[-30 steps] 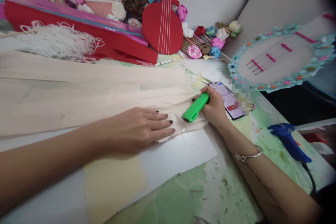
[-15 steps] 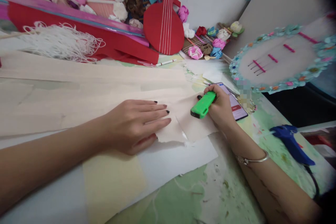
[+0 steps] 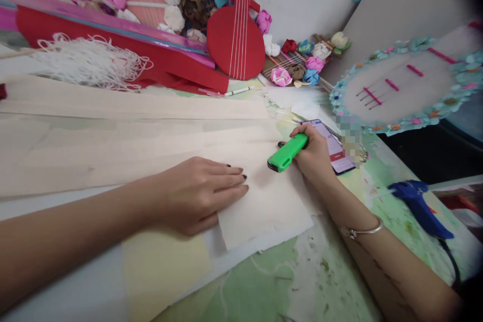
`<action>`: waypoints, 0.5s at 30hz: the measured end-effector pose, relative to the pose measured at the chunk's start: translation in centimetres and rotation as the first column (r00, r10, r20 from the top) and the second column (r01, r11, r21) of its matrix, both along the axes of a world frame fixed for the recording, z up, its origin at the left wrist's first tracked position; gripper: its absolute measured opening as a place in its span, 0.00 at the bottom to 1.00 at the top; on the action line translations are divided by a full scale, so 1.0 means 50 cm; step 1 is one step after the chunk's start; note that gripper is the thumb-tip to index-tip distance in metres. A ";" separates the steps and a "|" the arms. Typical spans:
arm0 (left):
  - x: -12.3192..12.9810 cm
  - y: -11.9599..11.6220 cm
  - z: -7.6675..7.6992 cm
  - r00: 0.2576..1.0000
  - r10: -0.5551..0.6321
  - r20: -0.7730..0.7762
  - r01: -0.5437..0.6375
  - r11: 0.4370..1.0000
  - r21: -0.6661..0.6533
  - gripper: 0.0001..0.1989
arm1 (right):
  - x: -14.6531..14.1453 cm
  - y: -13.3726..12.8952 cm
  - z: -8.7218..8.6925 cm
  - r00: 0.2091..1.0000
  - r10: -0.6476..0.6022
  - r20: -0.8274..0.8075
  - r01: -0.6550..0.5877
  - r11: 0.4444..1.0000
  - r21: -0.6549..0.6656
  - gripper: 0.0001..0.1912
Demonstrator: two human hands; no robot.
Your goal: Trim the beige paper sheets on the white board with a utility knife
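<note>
My left hand (image 3: 196, 193) lies flat, fingers stretched out, on a cream piece of cloth or paper (image 3: 260, 221). The piece has a square corner toward me and rests on white sheets. In my right hand (image 3: 311, 153) is a green utility knife (image 3: 287, 153), held slanted over the cream piece; no blade shows. Long cream strips (image 3: 94, 151) stretch left behind my left hand. Beside my right hand a phone (image 3: 341, 161) with a lit screen lies partly hidden.
A blue glue gun (image 3: 420, 206) with a cord lies at the right. Behind are tangled white cord (image 3: 94, 63), a red lute-shaped craft (image 3: 236, 43), paper flowers (image 3: 281, 75) and a flower-edged oval panel (image 3: 407, 80). A yellow sheet (image 3: 162, 266) lies in front.
The cream piece under my left hand has shifted toward me; its square corner now shows and the earlier slit does not. My left hand moved slightly nearer. The utility knife moved slightly left.
</note>
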State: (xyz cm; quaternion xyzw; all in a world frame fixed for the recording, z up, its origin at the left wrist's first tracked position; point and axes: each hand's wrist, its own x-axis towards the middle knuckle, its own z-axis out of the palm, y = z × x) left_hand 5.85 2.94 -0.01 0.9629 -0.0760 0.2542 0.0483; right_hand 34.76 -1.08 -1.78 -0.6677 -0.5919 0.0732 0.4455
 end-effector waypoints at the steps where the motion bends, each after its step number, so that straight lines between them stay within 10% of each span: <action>1: 0.000 0.001 -0.002 0.999 0.023 -0.032 -0.022 0.999 0.033 0.18 | -0.001 0.000 0.002 1.000 -0.012 0.006 0.013 1.000 -0.013 0.13; 15: 0.000 0.022 0.010 0.997 -0.027 -0.068 0.030 0.999 0.041 0.16 | 0.002 0.009 0.003 1.000 -0.006 0.025 0.007 0.998 -0.064 0.14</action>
